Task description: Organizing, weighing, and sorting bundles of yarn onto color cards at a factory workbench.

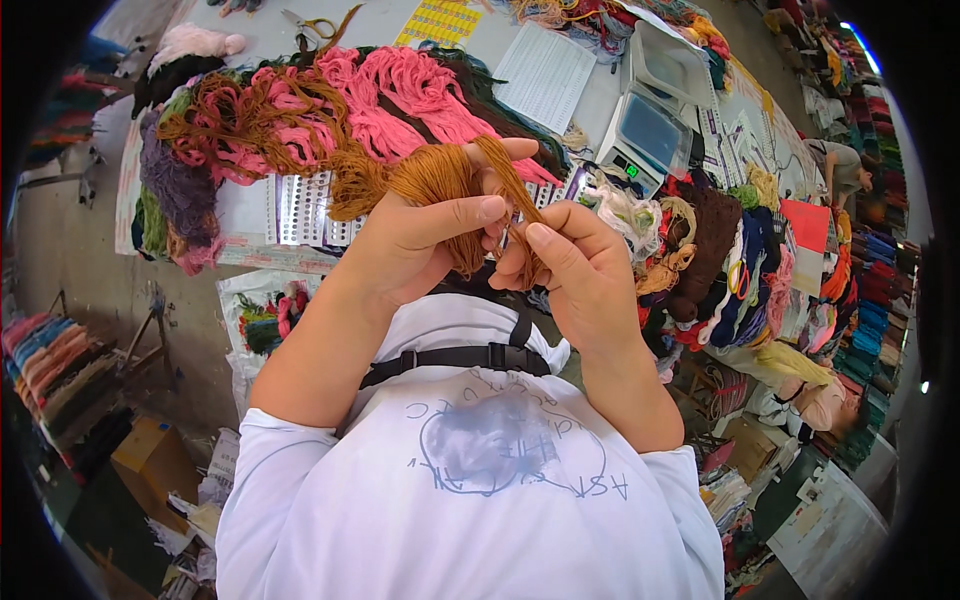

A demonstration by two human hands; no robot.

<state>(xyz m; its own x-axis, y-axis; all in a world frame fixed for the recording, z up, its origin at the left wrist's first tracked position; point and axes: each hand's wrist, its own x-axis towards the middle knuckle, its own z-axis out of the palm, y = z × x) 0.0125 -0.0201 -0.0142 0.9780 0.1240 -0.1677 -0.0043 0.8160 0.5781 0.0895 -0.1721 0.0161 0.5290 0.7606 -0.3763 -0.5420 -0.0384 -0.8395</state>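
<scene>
Above the near edge of the table, both my hands work on a hank of golden-brown yarn (437, 177). My left hand (430, 235) is closed around the hank, its thumb pressing on the strands. Fingers bent in a pinch, my right hand (575, 250) grips a strand bundle of the same hank. A small shiny bit shows between the two hands, too hidden to name. Just beyond lie pink yarn hanks (405, 95), and to their left a heap of mixed brown and pink yarn (260, 120).
White cards with punched holes (300, 210) lie under the yarn. Toward the right stand a digital scale (648, 135) and a pile of coloured yarn hanks (710, 250). Scissors (312, 24) lie at the far left. A printed sheet (546, 75) is at the back. Other people are at the right.
</scene>
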